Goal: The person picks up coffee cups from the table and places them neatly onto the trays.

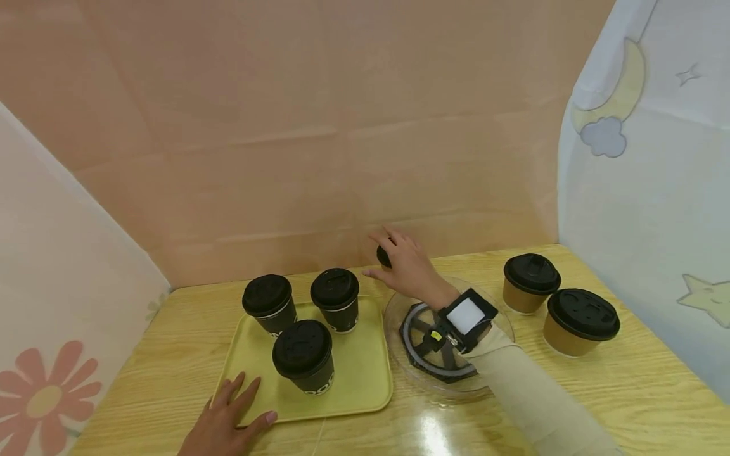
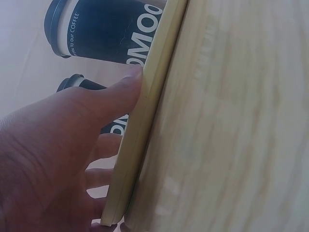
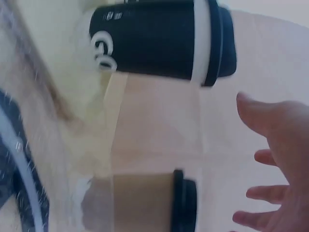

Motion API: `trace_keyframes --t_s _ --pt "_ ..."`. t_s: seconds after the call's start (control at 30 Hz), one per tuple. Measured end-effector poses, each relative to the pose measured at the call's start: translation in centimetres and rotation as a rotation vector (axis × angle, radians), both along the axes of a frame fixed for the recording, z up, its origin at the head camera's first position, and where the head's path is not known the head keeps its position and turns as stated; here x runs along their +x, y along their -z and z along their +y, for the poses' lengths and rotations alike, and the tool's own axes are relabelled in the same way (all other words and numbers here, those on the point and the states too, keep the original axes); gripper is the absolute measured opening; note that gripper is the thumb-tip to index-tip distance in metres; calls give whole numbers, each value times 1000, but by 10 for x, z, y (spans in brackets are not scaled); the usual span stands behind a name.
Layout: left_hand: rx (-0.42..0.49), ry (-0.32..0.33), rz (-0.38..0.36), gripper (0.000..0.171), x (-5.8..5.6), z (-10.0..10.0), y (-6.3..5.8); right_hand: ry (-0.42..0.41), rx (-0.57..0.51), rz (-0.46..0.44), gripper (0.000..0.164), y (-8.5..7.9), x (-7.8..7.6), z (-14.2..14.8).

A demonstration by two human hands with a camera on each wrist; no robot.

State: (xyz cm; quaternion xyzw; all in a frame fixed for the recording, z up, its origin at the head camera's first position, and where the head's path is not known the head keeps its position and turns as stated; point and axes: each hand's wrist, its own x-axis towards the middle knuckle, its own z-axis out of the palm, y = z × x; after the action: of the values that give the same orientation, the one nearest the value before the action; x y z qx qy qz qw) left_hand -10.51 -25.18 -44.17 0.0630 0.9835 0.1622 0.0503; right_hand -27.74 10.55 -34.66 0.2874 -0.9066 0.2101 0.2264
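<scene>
My right hand [image 1: 406, 269] hovers at the back, fingers spread, over a cup whose black lid [image 1: 383, 256] is partly hidden by it. In the right wrist view this cup has a brown body [image 3: 140, 203], and the hand stands apart from it. My left hand [image 1: 225, 418] rests on the near left corner of a yellow tray [image 1: 365, 396], its thumb [image 2: 128, 92] touching the rim. On the tray stand three black-lidded dark coffee cups: a near one [image 1: 304, 358], a back left one [image 1: 269, 304] and a back right one [image 1: 335, 299].
Under my right forearm lies a clear round plate [image 1: 393, 316] over a dark wheel-like base [image 1: 419, 348]. Two brown cups with black lids, one farther back [image 1: 527, 282] and one nearer [image 1: 576, 323], stand at the right. Hanging cloths [image 1: 342, 158] enclose the wooden table [image 1: 148, 380].
</scene>
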Motion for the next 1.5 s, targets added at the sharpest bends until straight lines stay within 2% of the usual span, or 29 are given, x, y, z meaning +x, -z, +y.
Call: trace_keyframes --t_s 0.2,0.5,0.9,1.5 --pt "5 -10 -4 85 1 -2 0 82 5 -80 70 9 -15 13" --pt "16 0 20 83 2 0 0 123 17 -145 74 20 -25 24" --pt "18 -3 14 83 0 -1 1 124 20 -207 74 23 -31 23" --pt "24 0 13 81 0 -1 2 89 -9 -193 64 27 -32 24"
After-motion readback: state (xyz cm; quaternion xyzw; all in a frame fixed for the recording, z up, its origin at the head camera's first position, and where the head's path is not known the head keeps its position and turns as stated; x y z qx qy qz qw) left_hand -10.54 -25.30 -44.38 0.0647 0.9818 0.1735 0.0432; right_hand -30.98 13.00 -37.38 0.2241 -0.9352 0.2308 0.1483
